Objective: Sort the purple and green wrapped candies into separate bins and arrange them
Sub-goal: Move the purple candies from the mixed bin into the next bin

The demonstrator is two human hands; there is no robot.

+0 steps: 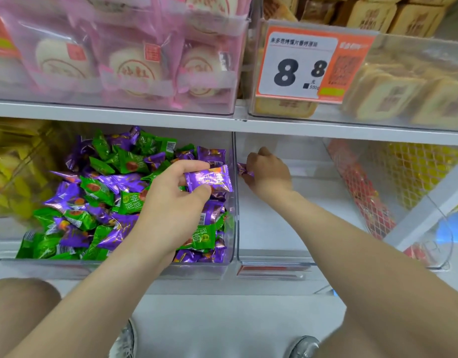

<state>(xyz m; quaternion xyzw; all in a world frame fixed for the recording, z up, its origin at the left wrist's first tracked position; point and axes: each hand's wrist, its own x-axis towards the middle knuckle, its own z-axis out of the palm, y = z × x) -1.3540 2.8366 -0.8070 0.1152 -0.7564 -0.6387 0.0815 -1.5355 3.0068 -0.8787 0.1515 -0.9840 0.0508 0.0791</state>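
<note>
Head view, looking down at a shop shelf [352, 130].

- Left bin [106, 266]: clear plastic, holding a mixed pile of candies [98, 192], purple and green wrappers jumbled together.
- Left hand [171, 202]: the forearm rises from lower left and crosses the bin's front rim. The back of the hand faces the camera, over the right side of the pile. Thumb below and fingers curled over the top pinch one purple candy [209, 178], lifted just above the heap and close to the wall between the two bins.
- Right bin [274, 259]: clear plastic, touching the left bin's side.
- Right hand [268, 171]: the arm stretches from lower right, reaching deep inside this bin. The knuckles are up and the fingers curl tightly toward the left. The fingertips hold a second purple candy [244, 169], smaller in view, low at the back left corner beside the dividing wall. Whether it touches the bin floor, I cannot tell.
- Surroundings: price tag [297, 65] reading 8.8 on the upper tier, with pink packets [119, 60] to its left and tan biscuit packs [403, 94] to its right. Red net bags [364, 192] are in the next bin over. Shoes [124, 339] show at the bottom edge.
</note>
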